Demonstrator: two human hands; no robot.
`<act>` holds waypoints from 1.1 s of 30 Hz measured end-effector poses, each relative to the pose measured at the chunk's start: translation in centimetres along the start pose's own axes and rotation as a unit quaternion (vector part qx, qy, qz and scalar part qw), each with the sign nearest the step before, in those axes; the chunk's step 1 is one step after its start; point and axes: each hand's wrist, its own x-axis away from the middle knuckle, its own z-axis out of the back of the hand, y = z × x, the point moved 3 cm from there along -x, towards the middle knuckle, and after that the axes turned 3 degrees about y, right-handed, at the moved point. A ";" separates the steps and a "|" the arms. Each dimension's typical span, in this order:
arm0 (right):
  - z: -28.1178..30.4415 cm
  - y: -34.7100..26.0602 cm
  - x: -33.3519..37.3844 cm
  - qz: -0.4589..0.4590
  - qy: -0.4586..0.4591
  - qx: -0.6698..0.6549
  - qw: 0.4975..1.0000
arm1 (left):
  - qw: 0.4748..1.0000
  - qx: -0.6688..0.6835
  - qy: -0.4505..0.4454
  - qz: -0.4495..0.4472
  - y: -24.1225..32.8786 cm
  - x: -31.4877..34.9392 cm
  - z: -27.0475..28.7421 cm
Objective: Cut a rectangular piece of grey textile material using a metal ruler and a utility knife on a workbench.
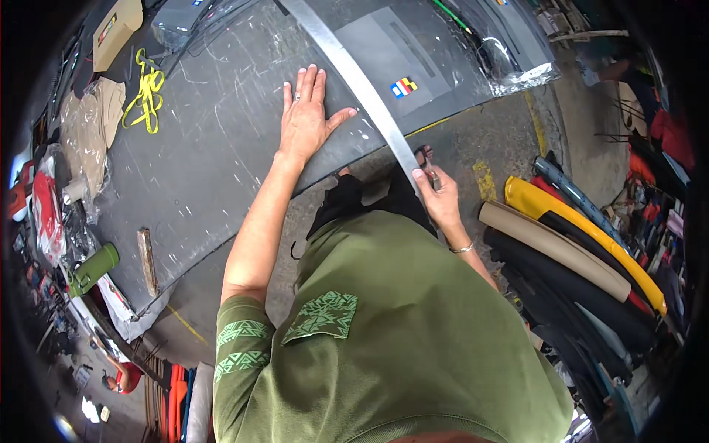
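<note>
A long, flat silver metal straightedge (pixel 354 77) runs from the far edge of the dark table (pixel 199 162) toward me, its near end reaching past the table's front edge. That near end is in my right hand (pixel 441 198), thumb on top and fingers curled under it. A small object shows by the right fingers; I cannot make out what it is. My left hand (pixel 304 125) lies flat on the tabletop, left of the straightedge, fingers stretched and thumb out toward it. Right of the straightedge lies a smooth grey sheet (pixel 421 55) with a small coloured label.
Yellow strap (pixel 147 100), cardboard box (pixel 118 29) and brown paper (pixel 96 118) lie on the table's left side. A wooden stick (pixel 147 262) and a green roll (pixel 96 267) sit nearer. Rolls of material, one yellow (pixel 591 240), one beige (pixel 554 247), stand at right. Another person (pixel 125 378) is far left.
</note>
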 end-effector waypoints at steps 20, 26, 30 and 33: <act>-2.0 -1.7 -1.5 -0.092 -0.029 -0.030 0.995 | 0.999 0.007 0.044 0.003 -1.4 -1.8 -0.7; -2.1 -1.2 -3.4 -0.076 -0.048 -0.034 0.995 | 0.997 -0.037 0.066 -0.028 -1.2 -2.9 0.1; -2.2 -1.2 -4.2 -0.065 -0.062 -0.064 0.994 | 0.994 -0.073 0.074 -0.027 -0.9 -3.4 -0.1; -2.3 -1.3 -4.4 -0.083 -0.064 -0.054 0.993 | 0.994 -0.072 0.084 -0.023 -1.1 -3.4 -0.5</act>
